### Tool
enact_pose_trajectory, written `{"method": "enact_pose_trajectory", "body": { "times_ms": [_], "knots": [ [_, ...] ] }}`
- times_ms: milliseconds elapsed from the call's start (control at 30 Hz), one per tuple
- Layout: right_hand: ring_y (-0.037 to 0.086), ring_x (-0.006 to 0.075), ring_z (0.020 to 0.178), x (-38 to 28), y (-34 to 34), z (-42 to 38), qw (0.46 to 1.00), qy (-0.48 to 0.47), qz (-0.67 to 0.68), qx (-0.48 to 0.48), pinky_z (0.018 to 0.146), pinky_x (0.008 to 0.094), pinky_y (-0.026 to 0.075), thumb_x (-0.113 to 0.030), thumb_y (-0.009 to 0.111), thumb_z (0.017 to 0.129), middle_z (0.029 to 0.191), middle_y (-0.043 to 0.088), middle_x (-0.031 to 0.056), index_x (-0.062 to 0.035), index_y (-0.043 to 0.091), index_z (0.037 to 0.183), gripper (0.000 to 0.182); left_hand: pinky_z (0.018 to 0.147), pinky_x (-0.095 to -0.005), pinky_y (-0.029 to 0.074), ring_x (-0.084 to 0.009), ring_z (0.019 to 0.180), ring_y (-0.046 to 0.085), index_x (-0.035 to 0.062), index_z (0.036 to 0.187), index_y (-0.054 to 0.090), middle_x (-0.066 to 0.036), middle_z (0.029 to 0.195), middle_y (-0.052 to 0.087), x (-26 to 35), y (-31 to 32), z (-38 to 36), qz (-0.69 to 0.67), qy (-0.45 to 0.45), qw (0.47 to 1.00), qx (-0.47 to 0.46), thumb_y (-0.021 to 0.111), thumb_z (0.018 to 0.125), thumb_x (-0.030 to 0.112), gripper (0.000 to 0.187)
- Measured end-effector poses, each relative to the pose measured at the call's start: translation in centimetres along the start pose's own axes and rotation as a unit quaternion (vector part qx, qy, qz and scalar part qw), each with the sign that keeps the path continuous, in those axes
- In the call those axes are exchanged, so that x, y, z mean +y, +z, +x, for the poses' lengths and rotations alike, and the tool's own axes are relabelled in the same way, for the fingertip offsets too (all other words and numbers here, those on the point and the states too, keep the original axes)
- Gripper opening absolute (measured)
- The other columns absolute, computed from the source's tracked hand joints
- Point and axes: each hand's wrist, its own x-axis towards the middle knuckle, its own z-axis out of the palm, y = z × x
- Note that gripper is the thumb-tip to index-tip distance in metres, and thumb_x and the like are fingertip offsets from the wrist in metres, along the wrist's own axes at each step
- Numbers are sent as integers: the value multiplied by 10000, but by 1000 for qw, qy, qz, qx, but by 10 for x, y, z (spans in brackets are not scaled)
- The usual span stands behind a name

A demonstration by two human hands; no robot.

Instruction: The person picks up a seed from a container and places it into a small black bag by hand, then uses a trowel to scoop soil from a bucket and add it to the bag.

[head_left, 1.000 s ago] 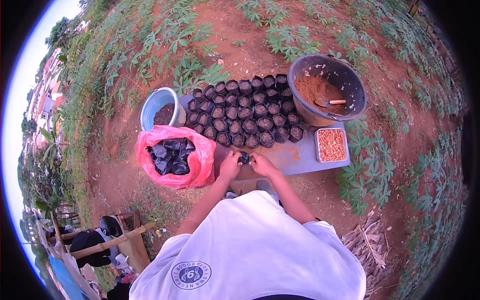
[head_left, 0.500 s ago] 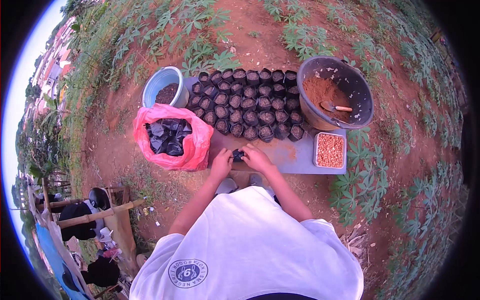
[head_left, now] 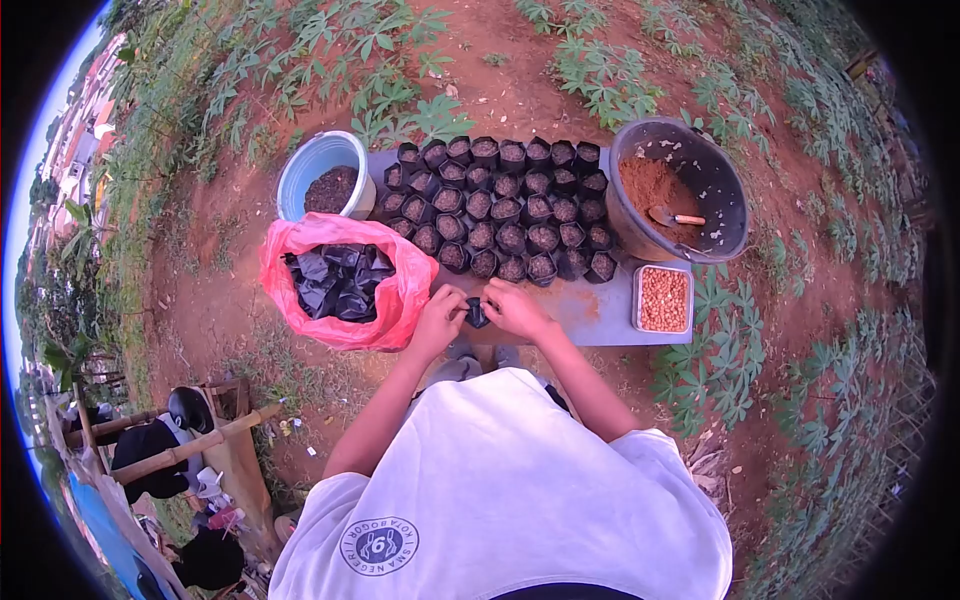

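A small black plastic bag (head_left: pixel 476 313) is pinched between my two hands at the near edge of the table. My left hand (head_left: pixel 441 318) grips its left side, close to the pink bag (head_left: pixel 408 318) full of folded black plastic bags (head_left: pixel 338 280). On the other side, my right hand (head_left: pixel 512 308) has its fingers closed on the bag's right edge. Just beyond my hands stand rows of black bags filled with soil (head_left: pixel 508 212).
A light blue bucket (head_left: pixel 287 187) with dark soil stands at the back left. At the right are a large dark bucket (head_left: pixel 728 190) with reddish soil and a trowel (head_left: pixel 677 216), and a clear tub of orange-brown grains (head_left: pixel 664 300). The grey table (head_left: pixel 610 325) lies beneath.
The small black bag is now held more upright and looks taller between my fingers. The view has shifted slightly.
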Motion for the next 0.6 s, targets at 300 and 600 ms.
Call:
{"method": "enact_pose_trajectory", "body": {
  "times_ms": [300, 600],
  "knots": [
    [489, 145, 568, -37, -25, 12, 973, 161, 142, 80, 537, 303, 400, -67, 599, 790, 671, 511, 75, 11, 558, 789, 89, 798, -280, 502, -135, 976, 561, 60, 1079, 515, -55, 1132, 528, -7, -8, 19, -406, -251, 878, -19, 565, 888, 63, 198],
    [469, 55, 583, -49, -12, -8, 912, 268, 225, 215, 525, 232, 386, -80, 584, 856, 666, 540, -14, -17, 560, 796, 90, 719, -319, 458, -219, 889, 508, 32, 1036, 495, -108, 985, 440, 44, -7, 14, -116, -50, 987, 95, 689, 749, 40, 346]
  ]
}}
